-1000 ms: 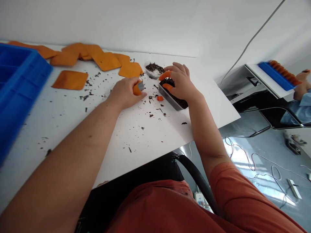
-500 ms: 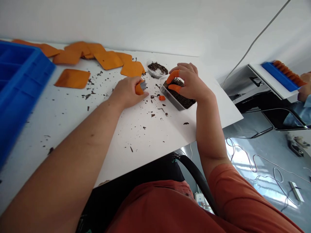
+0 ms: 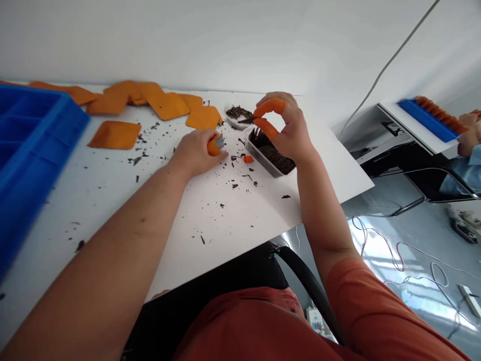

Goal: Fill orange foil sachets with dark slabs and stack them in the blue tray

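Note:
Curled around a small orange piece with a grey end (image 3: 215, 145), my left hand (image 3: 197, 154) rests over the white table (image 3: 221, 235). My right hand (image 3: 287, 123) has orange covers on its thumb and index finger, which pinch a thin dark piece (image 3: 247, 121). Below that hand is a clear rectangular tub (image 3: 268, 168) packed with dark thin pieces, some of them upright. A round clear dish (image 3: 237, 119) of dark bits stands behind the tub. Near the tub's left side lies a small orange-red tube (image 3: 248, 159).
Orange squares (image 3: 171, 106) overlap along the wall, and a single square (image 3: 115, 135) lies nearer. A blue compartment bin (image 3: 56, 130) stands at the left. Dark crumbs dot the table. At far right are another person's hand (image 3: 469, 128) and a blue block (image 3: 428, 120).
My right hand has lifted out of the tub and now holds a dark piece between thumb and index finger. The left hand keeps its hold; the view has shifted slightly.

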### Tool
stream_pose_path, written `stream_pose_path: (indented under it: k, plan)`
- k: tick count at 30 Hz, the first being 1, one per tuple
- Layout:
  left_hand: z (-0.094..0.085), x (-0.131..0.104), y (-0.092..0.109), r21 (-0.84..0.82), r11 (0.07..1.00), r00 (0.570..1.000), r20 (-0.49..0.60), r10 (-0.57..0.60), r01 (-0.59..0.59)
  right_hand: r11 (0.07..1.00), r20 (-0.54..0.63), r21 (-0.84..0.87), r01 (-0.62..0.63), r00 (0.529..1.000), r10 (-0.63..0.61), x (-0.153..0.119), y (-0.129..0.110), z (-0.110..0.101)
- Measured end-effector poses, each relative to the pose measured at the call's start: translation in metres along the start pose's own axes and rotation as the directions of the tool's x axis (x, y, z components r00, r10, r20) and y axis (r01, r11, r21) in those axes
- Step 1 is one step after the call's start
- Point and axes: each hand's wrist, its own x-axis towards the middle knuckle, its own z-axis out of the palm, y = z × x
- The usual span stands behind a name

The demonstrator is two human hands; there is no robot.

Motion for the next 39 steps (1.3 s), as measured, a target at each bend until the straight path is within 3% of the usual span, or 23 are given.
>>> stream_pose_path:
  k: [5,10,17,23,32,39]
  plan:
    - [-0.001,0.0,0.002,0.02,0.999,0.999,0.015,-0.03,0.03,0.983,0.018,0.112,0.146,0.989,-0.149,0.0,-0.01,0.015]
    - [-0.004,-0.003,0.006,-0.005,0.999,0.999,0.017,-0.046,0.047,0.962,0.063,0.187,0.201,0.974,-0.216,-0.004,-0.013,0.03]
    - [-0.003,-0.002,0.006,-0.003,1.0,1.0,0.013,-0.027,0.027,0.989,0.097,0.12,0.083,0.991,-0.095,-0.005,-0.023,0.028]
    - [-0.003,-0.002,0.004,-0.006,1.0,1.0,-0.001,0.005,-0.005,0.994,0.143,0.089,0.056,0.987,-0.068,-0.006,-0.023,0.029]
    - [-0.005,-0.004,0.006,-0.068,0.993,0.995,0.013,0.102,-0.101,0.965,0.022,0.243,0.098,0.994,-0.107,-0.006,-0.025,0.032]
    - [-0.005,-0.008,0.008,-0.096,0.992,0.996,0.021,0.085,-0.082,0.954,0.126,0.301,0.003,0.991,-0.043,-0.008,-0.027,0.033]
